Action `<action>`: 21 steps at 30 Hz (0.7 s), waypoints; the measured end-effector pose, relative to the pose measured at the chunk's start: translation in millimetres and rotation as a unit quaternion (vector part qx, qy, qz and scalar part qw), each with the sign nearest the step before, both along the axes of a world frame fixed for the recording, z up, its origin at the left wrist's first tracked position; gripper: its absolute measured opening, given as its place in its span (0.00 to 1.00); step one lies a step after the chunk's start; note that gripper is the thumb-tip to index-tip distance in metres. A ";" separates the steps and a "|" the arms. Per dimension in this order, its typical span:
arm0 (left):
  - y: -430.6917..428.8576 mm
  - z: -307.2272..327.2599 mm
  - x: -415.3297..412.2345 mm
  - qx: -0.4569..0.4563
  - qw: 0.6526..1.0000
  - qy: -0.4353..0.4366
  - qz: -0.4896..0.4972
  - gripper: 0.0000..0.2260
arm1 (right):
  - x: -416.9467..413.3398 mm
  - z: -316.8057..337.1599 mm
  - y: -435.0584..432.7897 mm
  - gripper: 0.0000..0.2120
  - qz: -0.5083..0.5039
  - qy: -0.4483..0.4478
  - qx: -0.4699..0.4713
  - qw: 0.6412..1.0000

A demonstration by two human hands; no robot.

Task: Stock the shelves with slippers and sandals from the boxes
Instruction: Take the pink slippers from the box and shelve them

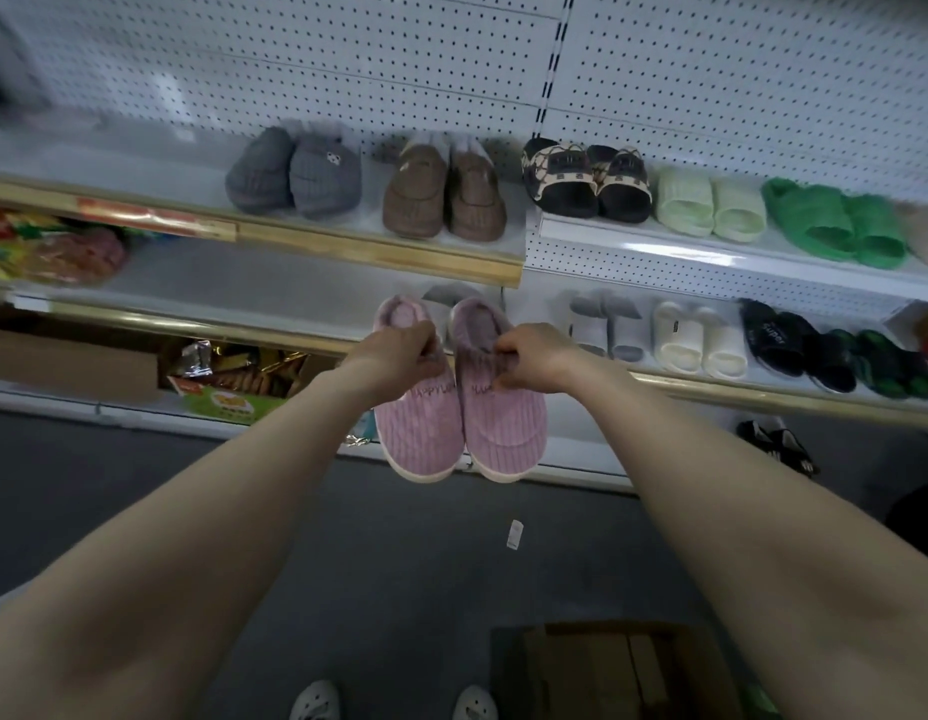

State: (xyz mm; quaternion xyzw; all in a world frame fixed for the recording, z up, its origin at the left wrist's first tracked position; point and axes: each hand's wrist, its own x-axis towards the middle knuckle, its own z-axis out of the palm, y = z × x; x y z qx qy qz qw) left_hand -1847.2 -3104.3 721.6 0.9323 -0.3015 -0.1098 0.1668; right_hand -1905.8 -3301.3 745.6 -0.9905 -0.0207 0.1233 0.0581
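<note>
Gripping the left pink slipper (419, 428) with curled fingers of the left hand (399, 356); pinching the right pink slipper (506, 433) likewise with the right hand (537, 358). Held together, toes down, before the lower shelf (711, 389).

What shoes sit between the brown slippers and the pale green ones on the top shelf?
The head view shows a black-and-beige patterned sandal pair between them.
</note>
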 end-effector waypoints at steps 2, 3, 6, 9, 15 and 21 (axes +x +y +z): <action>8.1 1.6 11.8 0.003 1.000 0.005 -0.016 0.08 | 7.3 -2.1 7.7 0.07 -0.020 0.002 0.004 1.000; 12.9 2.6 17.3 0.003 1.000 0.008 -0.022 0.07 | 11.2 -2.7 12.8 0.08 -0.029 0.003 0.008 1.000; 26.3 0.4 32.8 0.003 0.999 0.012 -0.045 0.07 | 21.9 -6.0 29.4 0.09 -0.051 0.008 0.010 0.999; 37.0 -9.6 46.0 0.001 0.998 0.009 -0.069 0.07 | 27.6 -15.6 43.2 0.09 -0.068 0.015 0.019 0.997; 56.0 -28.4 62.7 0.004 0.994 0.012 -0.107 0.06 | 25.3 -32.2 62.6 0.07 -0.110 0.028 0.072 0.991; 64.9 -39.2 72.3 0.012 0.990 0.012 -0.141 0.06 | 25.7 -41.1 76.0 0.11 -0.136 0.044 0.077 0.987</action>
